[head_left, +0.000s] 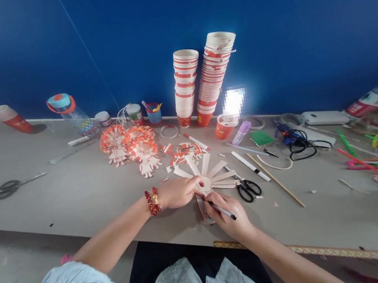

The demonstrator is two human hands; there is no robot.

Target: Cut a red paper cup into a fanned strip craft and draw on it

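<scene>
A paper cup cut into strips (212, 170) lies splayed flat on the table, its strips fanning out from a round middle. My left hand (182, 191) presses on its round base with the fingers drawn together. My right hand (228, 214) is closed around a pen (225, 211), its tip down near the base's lower edge. A small flat item (204, 212) lies partly hidden under my hands. Black-handled scissors (249, 189) rest just right of the strips. Red and white scraps (187, 152) lie beyond the cut cup.
Tall stacks of paper cups (185, 89) lean near the blue wall. Paper figures with orange fringes (143, 151) lie left of the scraps. Other scissors (18, 184) are far left. A phone (234, 103) glows in a red cup (226, 128). A wooden stick (277, 180) lies right.
</scene>
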